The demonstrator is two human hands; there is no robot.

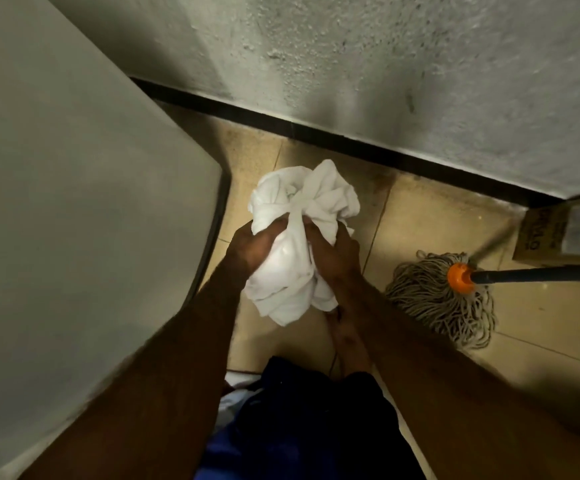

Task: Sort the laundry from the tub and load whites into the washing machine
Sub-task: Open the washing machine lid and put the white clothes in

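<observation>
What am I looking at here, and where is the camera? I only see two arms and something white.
There is no machine at work here. The single picture comes from a camera worn on a person's head, looking down, so the two arms are that person's own. The left hand and the right hand both grip a crumpled bundle of white cloth, held in the air above the tiled floor. The pale slab filling the left side is probably the washing machine, though no door or controls show. To the right, a string mop with an orange collar lies on the floor, with a cardboard box beyond it. The dark blue cloth at the bottom may be clothing the person wears or laundry; I cannot tell which.
</observation>
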